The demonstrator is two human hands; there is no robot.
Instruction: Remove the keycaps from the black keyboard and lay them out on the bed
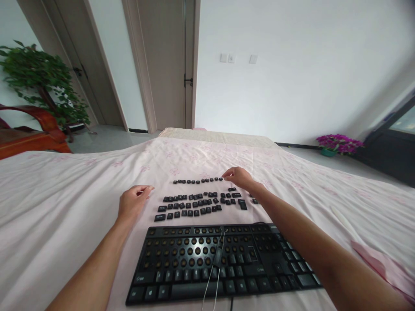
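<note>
A black keyboard (223, 259) lies on the pink sheet near me, most of its upper keys pulled off and showing bare round sockets. A wire keycap puller (218, 259) rests across its middle. Removed black keycaps (194, 203) are laid out in rows beyond the keyboard, with a thin top row (197, 180) farthest away. My right hand (239, 177) reaches to the right end of that top row, fingers pinched on a keycap. My left hand (132, 201) hovers left of the keycap rows, fingers loosely curled, nothing visible in it.
The pink flowered sheet (65, 207) covers a wide surface. A wooden chair (35, 134) and a green plant (42, 82) stand at the far left, doors (165, 65) behind, purple flowers (339, 144) on the floor at right.
</note>
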